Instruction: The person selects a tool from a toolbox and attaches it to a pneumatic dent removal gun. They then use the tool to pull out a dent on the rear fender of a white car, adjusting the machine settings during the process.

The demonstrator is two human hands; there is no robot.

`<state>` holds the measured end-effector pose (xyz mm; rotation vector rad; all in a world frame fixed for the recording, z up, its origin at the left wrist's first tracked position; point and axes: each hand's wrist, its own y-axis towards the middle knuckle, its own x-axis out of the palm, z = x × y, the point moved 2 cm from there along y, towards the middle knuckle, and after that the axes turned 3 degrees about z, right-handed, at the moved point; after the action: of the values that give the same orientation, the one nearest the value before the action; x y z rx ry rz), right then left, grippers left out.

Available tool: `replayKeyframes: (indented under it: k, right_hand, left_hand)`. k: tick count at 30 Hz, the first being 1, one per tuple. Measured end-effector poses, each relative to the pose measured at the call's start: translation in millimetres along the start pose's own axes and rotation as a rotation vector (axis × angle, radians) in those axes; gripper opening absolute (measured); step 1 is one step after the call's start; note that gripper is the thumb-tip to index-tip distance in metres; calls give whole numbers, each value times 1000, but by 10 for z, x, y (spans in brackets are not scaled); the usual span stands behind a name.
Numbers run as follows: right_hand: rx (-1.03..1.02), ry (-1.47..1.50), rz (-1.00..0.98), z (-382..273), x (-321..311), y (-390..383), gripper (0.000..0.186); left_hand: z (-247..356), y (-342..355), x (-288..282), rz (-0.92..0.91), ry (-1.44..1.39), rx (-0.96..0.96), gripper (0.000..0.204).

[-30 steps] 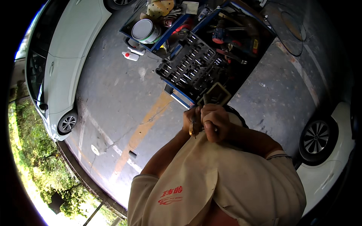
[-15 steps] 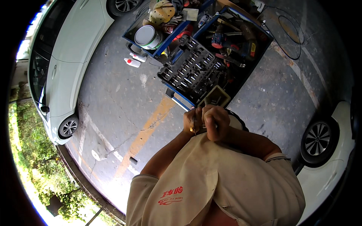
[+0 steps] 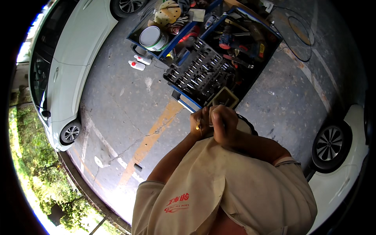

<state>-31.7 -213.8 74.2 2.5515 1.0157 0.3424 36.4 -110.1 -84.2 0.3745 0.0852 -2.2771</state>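
Note:
My left hand point(image 3: 199, 122) and my right hand point(image 3: 224, 123) are closed side by side in front of my chest, nearly touching. A small yellow-gold piece point(image 3: 198, 127) shows at the left hand's fingers; whether it is worn or held I cannot make out. What lies inside either fist is hidden by the fingers. Just beyond the hands is an olive-coloured open box point(image 3: 234, 102) with small things in it. A dark socket set case point(image 3: 184, 62) lies open behind it, its rows filled with shiny sockets.
A blue-edged tool cart point(image 3: 270, 47) carries a cordless drill point(image 3: 225, 40) and other tools. Its left tray bears a paint can point(image 3: 150, 37) and sanding discs point(image 3: 168, 13). Two white bottles point(image 3: 137, 65) stand on the floor. Pale cars point(image 3: 74, 51) flank both sides; a cable point(image 3: 309, 55) curls at right.
My left hand has turned slightly, baring more of the yellow-gold piece. My right hand has shifted a little; both stay closed and close together.

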Motion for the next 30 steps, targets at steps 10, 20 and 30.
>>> replayKeyframes:
  k: [10,20,30]
  right_hand:
    - [-350,-77,-306,63,4,130,19]
    - [-657,-80,-512,-57,22,300,36]
    - [-653,-19,-566,-330,280,1007,11]
  left_hand:
    - [-324,15,-24,-144,410,-50,30]
    - [-334,-110,-42,-54,213,49,32]
    - [621,-253,-513,150,-169,-312,30]
